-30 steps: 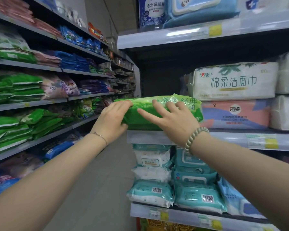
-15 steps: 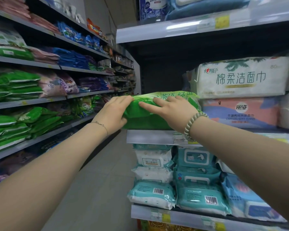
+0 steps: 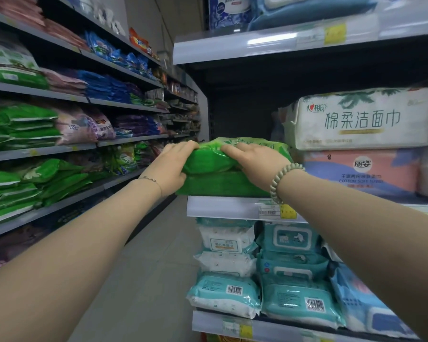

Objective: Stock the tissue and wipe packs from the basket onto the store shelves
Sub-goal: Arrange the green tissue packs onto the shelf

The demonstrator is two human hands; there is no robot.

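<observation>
Our left hand (image 3: 169, 166) and right hand (image 3: 255, 161) grip a crinkly, glossy green pack (image 3: 208, 161) beside a white pack (image 3: 361, 134) reading "棉柔洁面巾".

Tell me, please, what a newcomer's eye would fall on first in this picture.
The eye goes first to the bright green soft plastic tissue pack in the centre, held by the left hand and the right hand on top of another green pack at the front of the grey metal shelf. Next come the large white tissue pack with green lettering to its right and the teal wipe packs stacked on the lower shelf.
</observation>
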